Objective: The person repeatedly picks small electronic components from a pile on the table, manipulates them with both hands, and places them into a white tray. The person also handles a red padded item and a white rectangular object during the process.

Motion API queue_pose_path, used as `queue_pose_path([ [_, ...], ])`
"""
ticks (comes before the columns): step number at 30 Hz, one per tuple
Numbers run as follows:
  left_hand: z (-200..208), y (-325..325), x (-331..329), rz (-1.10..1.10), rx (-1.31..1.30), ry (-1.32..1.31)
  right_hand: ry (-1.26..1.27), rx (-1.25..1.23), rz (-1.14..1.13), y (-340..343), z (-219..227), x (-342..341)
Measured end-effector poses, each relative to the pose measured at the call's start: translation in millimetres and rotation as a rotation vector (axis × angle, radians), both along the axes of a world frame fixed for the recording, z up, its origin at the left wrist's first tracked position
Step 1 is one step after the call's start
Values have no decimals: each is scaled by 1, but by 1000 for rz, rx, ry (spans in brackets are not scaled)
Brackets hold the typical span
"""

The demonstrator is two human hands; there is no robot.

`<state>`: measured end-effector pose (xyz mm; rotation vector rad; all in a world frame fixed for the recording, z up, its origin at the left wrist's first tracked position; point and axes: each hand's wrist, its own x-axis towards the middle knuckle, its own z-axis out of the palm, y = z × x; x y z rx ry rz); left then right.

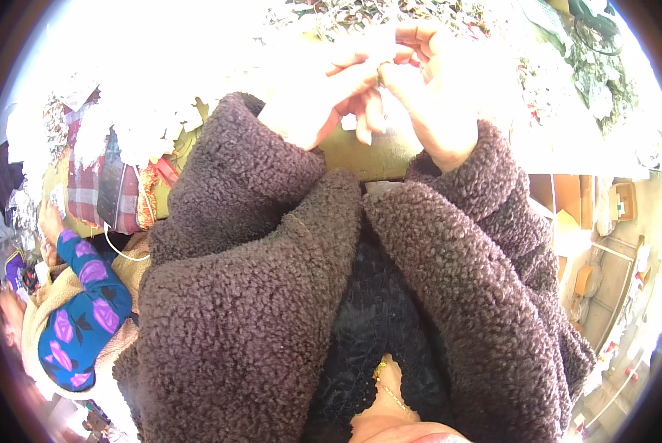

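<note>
My left hand (331,100) and my right hand (438,92) meet above the worktable (360,156), fingertips touching. Both are closed in a pinch around one spot, where a small dark bit (380,74) shows; glare washes it out, and I cannot tell what it is. Just under the left fingers is a small white piece (349,122); whether it is held or lies on the table is unclear. Brown fleecy sleeves cover both my forearms. Beyond the hands lies a heap of small mixed scraps (390,13), partly lost in bright light.
To the left, a dark phone-like slab (112,184) lies on plaid cloth (86,177), with a white cable (117,249) hanging down. Another person's blue flowered sleeve (87,317) is close by. Green leafy-looking material (597,77) sits far right, above cardboard boxes (565,193).
</note>
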<state>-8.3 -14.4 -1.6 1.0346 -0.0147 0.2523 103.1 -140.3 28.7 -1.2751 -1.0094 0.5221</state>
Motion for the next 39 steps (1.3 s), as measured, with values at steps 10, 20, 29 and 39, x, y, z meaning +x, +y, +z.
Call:
queue_pose_path([
  [10, -78, 70, -11, 85, 57, -118, -716, -553, -135, -23, -33, 44],
  [20, -77, 70, 3, -150, -255, -161, -997, -490, -108, -21, -41, 18],
  [29, -63, 59, -10, 79, 179, -188, -1203, -238, -136, -11, -44, 30],
  [39, -101, 65, 8, -349, -489, 11, -965, -570, -62, -2, -67, 25],
])
